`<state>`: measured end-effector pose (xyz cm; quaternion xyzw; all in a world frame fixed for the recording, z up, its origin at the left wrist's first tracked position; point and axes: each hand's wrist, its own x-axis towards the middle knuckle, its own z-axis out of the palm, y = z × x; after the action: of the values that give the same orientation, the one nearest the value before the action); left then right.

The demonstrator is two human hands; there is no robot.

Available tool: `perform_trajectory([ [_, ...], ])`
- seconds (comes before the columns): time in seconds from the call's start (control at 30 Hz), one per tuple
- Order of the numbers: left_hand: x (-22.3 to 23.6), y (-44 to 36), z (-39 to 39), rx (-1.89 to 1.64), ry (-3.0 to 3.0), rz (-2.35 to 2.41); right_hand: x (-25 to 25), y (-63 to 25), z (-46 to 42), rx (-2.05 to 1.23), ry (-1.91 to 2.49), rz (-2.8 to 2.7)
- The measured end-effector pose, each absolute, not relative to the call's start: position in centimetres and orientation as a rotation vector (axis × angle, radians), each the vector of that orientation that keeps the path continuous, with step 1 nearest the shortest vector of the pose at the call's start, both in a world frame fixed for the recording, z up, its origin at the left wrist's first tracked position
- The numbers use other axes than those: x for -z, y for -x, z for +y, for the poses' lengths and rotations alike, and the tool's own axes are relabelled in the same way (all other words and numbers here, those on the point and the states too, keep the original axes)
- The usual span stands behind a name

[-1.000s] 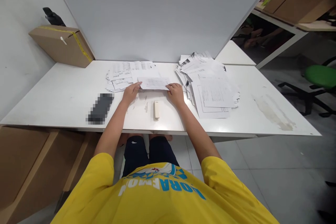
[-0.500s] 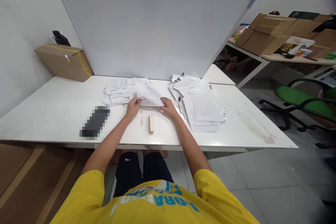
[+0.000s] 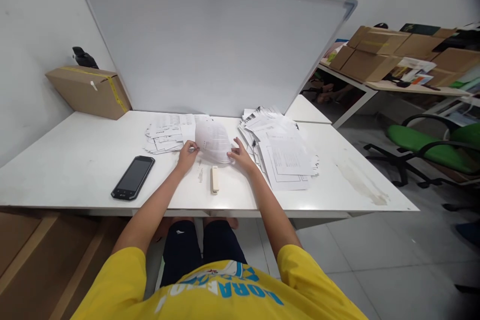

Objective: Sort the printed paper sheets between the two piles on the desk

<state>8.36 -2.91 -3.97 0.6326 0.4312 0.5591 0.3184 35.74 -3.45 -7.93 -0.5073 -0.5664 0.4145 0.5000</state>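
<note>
A printed sheet of paper point(image 3: 213, 141) stands bowed and tilted above the table, held between both hands. My left hand point(image 3: 187, 154) pinches its left edge. At the lower right edge, my right hand point(image 3: 240, 154) grips it between thumb and fingers, with the index finger lifted. Just in front of the sheet lies a cream-coloured stapler point(image 3: 215, 180). Behind and left is a spread stack of printed papers point(image 3: 165, 132). A larger, messy pile of papers point(image 3: 288, 157) lies to the right of my right hand.
A black smartphone point(image 3: 133, 178) lies on the white table point(image 3: 86, 160) at the left. A whiteboard point(image 3: 210, 45) rises along the back edge, beside a taped cardboard box point(image 3: 90, 92). To the right are a green chair point(image 3: 420, 145) and another table with boxes point(image 3: 371, 62).
The sheet has gone from lying nearly flat to raised and curved between my hands. My right index finger has lifted off it. The camera view has tilted up and shifted right.
</note>
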Motion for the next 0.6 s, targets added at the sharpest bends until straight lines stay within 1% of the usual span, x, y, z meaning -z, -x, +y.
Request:
perform_trajectory([
  [0.2, 4.0, -8.4, -3.0, -1.518, -1.683, 1.144, 7.3, -35.7, -3.9, -0.874, 1.063, -1.139],
  [0.3, 3.9, -8.3, -3.1, -1.518, -1.704, 1.035, 6.8, -35.9, -4.3, -0.838, 1.112, -1.076],
  [0.47, 3.9, -8.2, -3.1, -1.348, -1.733, 0.989, 6.5, -35.6, -4.8, -0.914, 1.133, -1.161],
  [0.6, 4.1, -8.2, -2.7, -1.323, -1.707, 1.042, 6.2, -35.1, -5.1, -0.984, 1.103, -1.158],
])
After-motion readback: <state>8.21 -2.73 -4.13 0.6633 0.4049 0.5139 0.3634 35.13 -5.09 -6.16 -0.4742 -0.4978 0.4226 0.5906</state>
